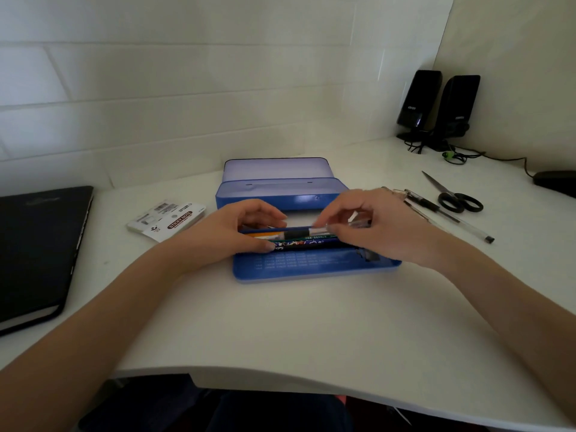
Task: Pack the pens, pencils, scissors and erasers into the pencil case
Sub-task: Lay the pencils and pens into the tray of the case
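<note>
A blue multi-tier pencil case lies open in the middle of the white desk, its lid tilted back. Several pens and pencils lie side by side in its middle tray. My left hand curls over the tray's left end, thumb on the pencils. My right hand pinches a clear pen with a black grip just above the tray. Black-handled scissors and two more pens lie on the desk to the right. I see no erasers.
A pack of sticky notes lies left of the case. A black notebook fills the far left. Two black speakers with cables stand at the back right corner, beside a dark object. The desk's curved front edge runs below my arms.
</note>
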